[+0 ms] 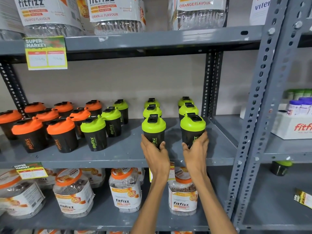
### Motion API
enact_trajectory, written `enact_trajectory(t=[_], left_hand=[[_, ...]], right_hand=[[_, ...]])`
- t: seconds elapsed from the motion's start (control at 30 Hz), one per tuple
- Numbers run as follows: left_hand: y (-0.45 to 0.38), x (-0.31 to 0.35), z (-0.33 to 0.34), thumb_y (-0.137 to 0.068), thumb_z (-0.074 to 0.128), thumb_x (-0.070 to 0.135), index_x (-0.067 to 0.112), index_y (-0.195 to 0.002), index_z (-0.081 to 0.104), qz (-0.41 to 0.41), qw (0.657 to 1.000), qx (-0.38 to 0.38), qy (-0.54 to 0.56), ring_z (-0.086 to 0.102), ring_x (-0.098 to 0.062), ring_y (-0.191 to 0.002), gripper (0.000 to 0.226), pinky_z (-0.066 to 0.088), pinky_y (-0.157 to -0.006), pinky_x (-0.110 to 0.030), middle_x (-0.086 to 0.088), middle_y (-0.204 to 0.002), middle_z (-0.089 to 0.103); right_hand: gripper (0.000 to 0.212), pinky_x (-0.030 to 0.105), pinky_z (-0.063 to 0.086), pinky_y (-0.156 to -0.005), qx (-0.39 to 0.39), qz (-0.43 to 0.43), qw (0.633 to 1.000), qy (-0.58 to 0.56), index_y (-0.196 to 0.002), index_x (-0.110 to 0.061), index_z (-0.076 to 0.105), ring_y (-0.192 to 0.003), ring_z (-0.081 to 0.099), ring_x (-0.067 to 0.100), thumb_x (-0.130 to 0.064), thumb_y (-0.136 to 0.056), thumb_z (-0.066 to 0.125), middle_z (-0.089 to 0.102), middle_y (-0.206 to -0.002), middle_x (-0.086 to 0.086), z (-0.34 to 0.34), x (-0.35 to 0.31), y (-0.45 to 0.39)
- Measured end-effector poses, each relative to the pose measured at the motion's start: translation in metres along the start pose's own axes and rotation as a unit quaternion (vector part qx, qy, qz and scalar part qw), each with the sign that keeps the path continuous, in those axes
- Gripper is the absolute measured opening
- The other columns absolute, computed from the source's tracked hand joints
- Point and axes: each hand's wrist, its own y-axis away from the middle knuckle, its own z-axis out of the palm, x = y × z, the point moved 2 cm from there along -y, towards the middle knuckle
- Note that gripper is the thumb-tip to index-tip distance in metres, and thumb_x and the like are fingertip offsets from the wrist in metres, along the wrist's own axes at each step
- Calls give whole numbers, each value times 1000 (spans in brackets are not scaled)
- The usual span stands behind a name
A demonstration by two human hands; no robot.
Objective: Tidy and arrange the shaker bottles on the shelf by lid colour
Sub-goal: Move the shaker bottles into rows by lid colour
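Black shaker bottles stand on the grey middle shelf [118, 154]. Several orange-lidded ones [60, 129] crowd the left end. Green-lidded bottles form three front-to-back rows: one [93, 130] beside the orange group, one in the middle, one on the right. My left hand [154, 152] is wrapped around the base of the front bottle of the middle row [153, 127]. My right hand [196, 146] grips the front bottle of the right row [192, 126]. Both bottles stand upright on the shelf.
The shelf's front right corner [219, 149] is bare up to the perforated grey upright [249, 115]. Large fitfizz jars [125, 188] fill the shelf below and the shelf above. A neighbouring rack on the right holds a white box [293, 125] and a lone green-lidded shaker [281, 168].
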Motion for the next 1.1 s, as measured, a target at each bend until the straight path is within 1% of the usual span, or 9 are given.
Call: enact_trajectory(t=[0.23,0.37,0.53,0.77,0.9,1.0,1.03,1.07,1.1], left_hand=[[2,0,1,-89,70,10,8,-152,26,-4,1000,2,-2,40,-30,-137,76,40,-110,-47,-14,-146,43],[3,0,0,-90,68,11,8,-151,26,-2,1000,-1,-12,41,-30,-136,74,41,-108,-48,-15,-144,44],[8,1,0,-93,66,15,8,-152,24,1,999,-4,-34,42,-32,-134,73,44,-104,-43,-16,-145,43],[12,7,-4,-96,63,17,6,-156,13,-3,999,6,-48,36,-28,-139,79,38,-104,-34,-13,-151,36],[13,8,-4,-96,63,17,6,-157,11,-3,999,13,-49,36,-29,-139,81,40,-104,-35,-13,-152,36],[13,7,-3,-96,63,18,6,-157,9,-1,999,14,-50,36,-30,-140,82,40,-105,-36,-13,-152,35],[13,7,-3,-95,63,19,6,-157,7,0,999,10,-49,34,-30,-142,85,38,-107,-34,-13,-155,33],[14,7,-4,-95,64,20,6,-157,4,0,999,3,-45,29,-29,-145,88,33,-110,-29,-13,-158,29],[15,7,-7,-94,66,22,6,-157,1,0,999,-5,-37,22,-27,-149,93,24,-111,-21,-12,-162,22]], right_hand=[[92,44,35,-109,4,-1,1000,10,-151,1,12,-137,34,39,-6,-82,73,33,-146,25,0,1,1],[92,46,37,-108,4,-5,1000,10,-151,0,13,-135,37,40,-7,-82,74,35,-144,24,0,3,0],[93,46,36,-108,-2,-8,1000,13,-151,0,13,-134,35,39,-9,-82,74,35,-144,24,-2,5,1],[92,48,38,-107,-2,-11,1000,9,-151,-2,15,-133,37,39,-12,-82,74,37,-142,22,-4,6,3],[92,49,41,-106,-4,-13,1000,10,-151,-2,14,-133,39,40,-13,-82,75,37,-142,22,-3,8,3],[96,46,39,-107,-14,-14,1000,5,-153,-3,10,-135,37,38,-13,-82,75,34,-145,22,-4,8,4],[99,45,39,-107,-20,-14,1000,4,-153,-4,7,-136,36,38,-13,-82,75,32,-146,21,-5,7,5],[102,45,40,-107,-23,-16,1000,1,-154,-5,3,-136,36,38,-15,-82,75,30,-147,21,-6,7,7],[103,45,41,-106,-20,-21,1000,-6,-154,-7,2,-135,37,38,-16,-82,76,29,-147,20,-8,7,10]])
